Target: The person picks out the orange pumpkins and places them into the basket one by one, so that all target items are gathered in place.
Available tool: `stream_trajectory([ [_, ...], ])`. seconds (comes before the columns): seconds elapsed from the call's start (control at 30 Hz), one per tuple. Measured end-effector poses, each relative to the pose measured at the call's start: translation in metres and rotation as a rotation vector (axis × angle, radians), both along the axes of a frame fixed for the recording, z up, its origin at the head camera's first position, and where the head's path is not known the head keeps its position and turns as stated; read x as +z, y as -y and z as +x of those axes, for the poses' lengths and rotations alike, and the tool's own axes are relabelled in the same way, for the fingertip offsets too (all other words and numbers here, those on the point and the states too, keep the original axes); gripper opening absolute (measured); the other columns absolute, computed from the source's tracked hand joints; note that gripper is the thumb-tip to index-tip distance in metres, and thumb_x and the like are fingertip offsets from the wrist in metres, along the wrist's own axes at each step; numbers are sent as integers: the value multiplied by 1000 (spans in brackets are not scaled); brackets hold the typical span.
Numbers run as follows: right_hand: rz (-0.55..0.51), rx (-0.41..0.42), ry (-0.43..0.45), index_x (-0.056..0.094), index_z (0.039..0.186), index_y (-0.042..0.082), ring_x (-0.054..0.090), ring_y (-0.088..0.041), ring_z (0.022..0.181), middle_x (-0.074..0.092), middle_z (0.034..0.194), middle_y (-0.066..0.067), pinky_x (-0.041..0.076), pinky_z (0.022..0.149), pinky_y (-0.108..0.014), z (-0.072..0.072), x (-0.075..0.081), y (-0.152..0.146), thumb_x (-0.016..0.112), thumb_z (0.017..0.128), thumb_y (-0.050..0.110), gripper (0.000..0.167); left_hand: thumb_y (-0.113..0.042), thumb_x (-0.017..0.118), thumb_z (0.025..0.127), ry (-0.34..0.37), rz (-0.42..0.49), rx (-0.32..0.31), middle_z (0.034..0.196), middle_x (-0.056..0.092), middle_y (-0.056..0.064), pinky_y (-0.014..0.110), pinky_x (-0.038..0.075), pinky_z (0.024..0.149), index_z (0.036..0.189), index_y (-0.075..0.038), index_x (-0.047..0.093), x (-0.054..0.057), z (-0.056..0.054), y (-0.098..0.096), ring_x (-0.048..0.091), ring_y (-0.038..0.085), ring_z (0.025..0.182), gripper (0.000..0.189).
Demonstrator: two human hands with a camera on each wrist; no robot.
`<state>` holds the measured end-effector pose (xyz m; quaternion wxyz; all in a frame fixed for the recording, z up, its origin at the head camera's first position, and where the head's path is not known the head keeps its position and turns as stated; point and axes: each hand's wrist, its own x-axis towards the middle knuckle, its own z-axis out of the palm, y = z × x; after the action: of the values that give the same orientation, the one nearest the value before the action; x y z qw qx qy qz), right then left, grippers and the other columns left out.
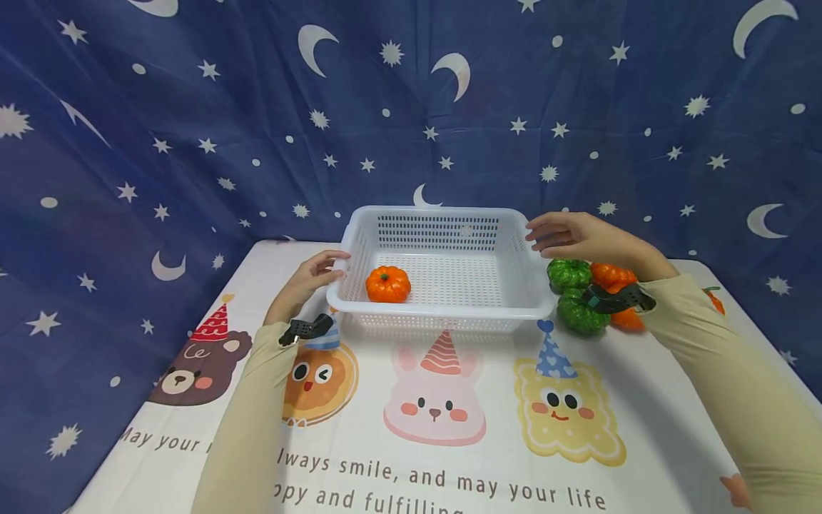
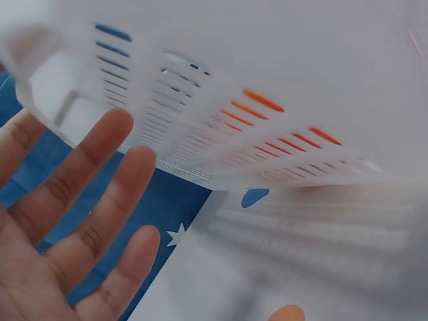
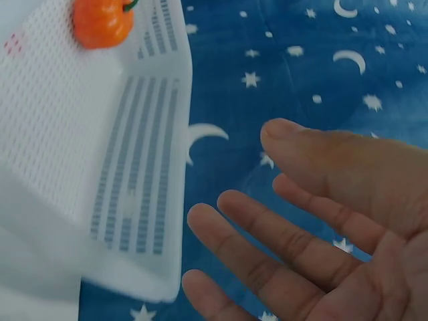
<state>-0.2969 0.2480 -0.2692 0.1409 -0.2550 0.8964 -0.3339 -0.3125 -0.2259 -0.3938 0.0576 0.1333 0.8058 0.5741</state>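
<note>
A white plastic basket [image 1: 443, 312] with slotted walls stands on the table. Inside it, towards the left, sits a small orange pumpkin [image 1: 388, 285] with a green stem. My left hand [image 1: 313, 277] is at the basket's left wall; in the left wrist view its fingers [image 2: 100, 174] are spread and extended close against the slotted side. My right hand [image 1: 568, 235] is beside the right rim with loosely extended fingers. The right wrist view shows a small gap between those fingertips [image 3: 204, 217] and the basket [image 3: 175, 200], and nothing in the palm.
Right of the basket, partly behind my right wrist, lie green pumpkins [image 1: 581, 314] and orange pumpkins [image 1: 613, 275]. Another orange piece [image 1: 714, 300] shows beyond the right sleeve. A printed white cloth [image 1: 359, 478] covers the table. A blue star-patterned curtain [image 1: 398, 128] hangs behind and at the left.
</note>
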Motion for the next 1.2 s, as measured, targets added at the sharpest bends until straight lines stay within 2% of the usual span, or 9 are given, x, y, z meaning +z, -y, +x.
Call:
stream_trajectory([
  [0.17,-3,-74,-9,43,137,7,56,-25,119,50,136,-19,50,88,-19,3,-7,-20,58,93,18,48,-17,57,93,-2,-4,-6,135,46,20,29,47,88,134,-6,46,1,2,0,53,12,101,44],
  [0.4,-9,-164,-19,46,135,11,56,12,99,53,134,-15,47,82,-10,7,-17,-42,58,93,26,46,-13,56,93,12,50,32,128,49,17,24,43,91,142,-7,37,4,2,-1,52,5,102,52],
  [0.57,-4,-207,-35,47,135,13,56,12,98,55,131,-11,47,81,-10,10,-21,-51,58,93,30,47,-17,52,97,85,134,88,115,52,-2,25,43,94,142,-7,36,5,3,-4,53,2,99,50],
  [0.67,-15,-213,-33,45,135,11,57,12,97,54,132,-13,47,81,-10,12,-23,-57,57,94,29,47,-18,50,97,117,158,103,110,51,-8,31,41,100,143,-7,36,5,3,-4,52,2,100,49],
  [0.8,-19,-211,-45,43,137,7,55,15,97,55,131,-9,45,81,-8,14,-27,-66,55,95,23,46,-20,50,98,134,158,97,111,51,-8,39,39,106,145,-8,33,6,3,-5,52,3,100,51],
  [0.93,26,-245,-45,42,138,9,50,19,98,57,126,4,41,79,-4,15,-31,-76,53,96,26,47,-21,49,98,153,145,91,118,50,-1,33,43,103,146,-10,32,9,2,-6,53,3,101,52],
  [1.03,65,-270,-40,41,139,10,48,20,96,56,130,-3,43,82,-10,15,-35,-82,53,96,31,49,-20,50,98,176,146,98,126,48,6,29,47,99,146,-10,32,10,1,-7,52,5,103,52],
  [1.1,75,-289,-30,40,140,10,47,20,93,55,132,-8,47,89,-22,16,-38,-86,53,96,32,51,-19,50,98,196,153,105,131,46,9,30,47,98,146,-11,31,11,0,-8,52,6,103,52],
  [1.2,63,-302,-28,40,139,8,47,20,91,57,125,7,49,91,-35,19,-43,-93,54,95,31,51,-18,50,97,224,178,107,133,45,10,36,45,101,147,-11,31,12,0,-8,53,7,103,53],
])
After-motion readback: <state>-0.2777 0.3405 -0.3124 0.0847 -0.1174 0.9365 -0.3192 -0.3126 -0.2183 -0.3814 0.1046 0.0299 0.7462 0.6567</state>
